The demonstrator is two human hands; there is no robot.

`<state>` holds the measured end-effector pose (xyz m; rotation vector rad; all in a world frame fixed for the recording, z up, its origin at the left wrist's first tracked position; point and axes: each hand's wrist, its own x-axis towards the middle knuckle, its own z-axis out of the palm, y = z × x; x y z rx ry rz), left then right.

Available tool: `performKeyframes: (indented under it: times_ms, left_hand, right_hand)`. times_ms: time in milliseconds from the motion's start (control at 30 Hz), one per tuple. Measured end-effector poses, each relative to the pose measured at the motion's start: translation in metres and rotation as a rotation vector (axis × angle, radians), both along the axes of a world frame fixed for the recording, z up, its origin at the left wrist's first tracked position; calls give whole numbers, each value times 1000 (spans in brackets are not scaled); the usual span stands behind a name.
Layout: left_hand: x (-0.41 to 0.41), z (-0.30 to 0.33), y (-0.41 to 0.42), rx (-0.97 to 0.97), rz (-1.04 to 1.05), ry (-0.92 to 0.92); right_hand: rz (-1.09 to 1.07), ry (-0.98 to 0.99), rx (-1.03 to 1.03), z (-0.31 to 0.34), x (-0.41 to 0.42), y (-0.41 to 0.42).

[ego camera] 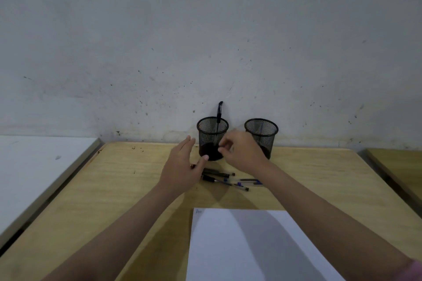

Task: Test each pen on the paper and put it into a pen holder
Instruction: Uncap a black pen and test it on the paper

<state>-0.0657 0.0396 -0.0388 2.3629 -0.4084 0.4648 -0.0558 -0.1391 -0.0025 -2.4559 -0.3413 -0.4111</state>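
Two black mesh pen holders stand against the wall: the left pen holder (212, 130) has one dark pen (219, 114) standing in it, and the right pen holder (262, 129) looks empty. Several pens (228, 179) lie loose on the wooden table in front of them. A white paper (239, 246) with a small blue scribble at its top left corner lies near me. My left hand (182, 166) hovers flat and open over the left end of the pens. My right hand (242, 153) sits in front of the holders with fingers curled; nothing visible in it.
The wooden table (114, 189) ends at a grey wall behind the holders. A white tabletop (34, 166) adjoins on the left and another wooden table (399, 166) stands to the right across a gap.
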Motion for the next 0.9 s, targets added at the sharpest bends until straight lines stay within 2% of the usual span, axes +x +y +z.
performKeyframes:
  times_ms: [133, 267, 433, 733, 800, 900]
  left_hand:
    - [-44, -19, 20, 56, -6, 121]
    - [-68, -35, 39, 213, 22, 236]
    - [-74, -40, 41, 310, 40, 216]
    - [-74, -40, 42, 253, 49, 202]
    - [-77, -38, 41, 173, 50, 175]
    - [-81, -36, 41, -8, 111, 21]
  right_hand:
    - [74, 78, -160, -22, -22, 10]
    - [62, 99, -278, -35, -31, 22]
    - [34, 100, -273, -43, -33, 30]
    - [90, -133, -125, -42, -49, 28]
    - [119, -164, -106, -38, -58, 24]
    - [133, -217, -126, -36, -70, 16]
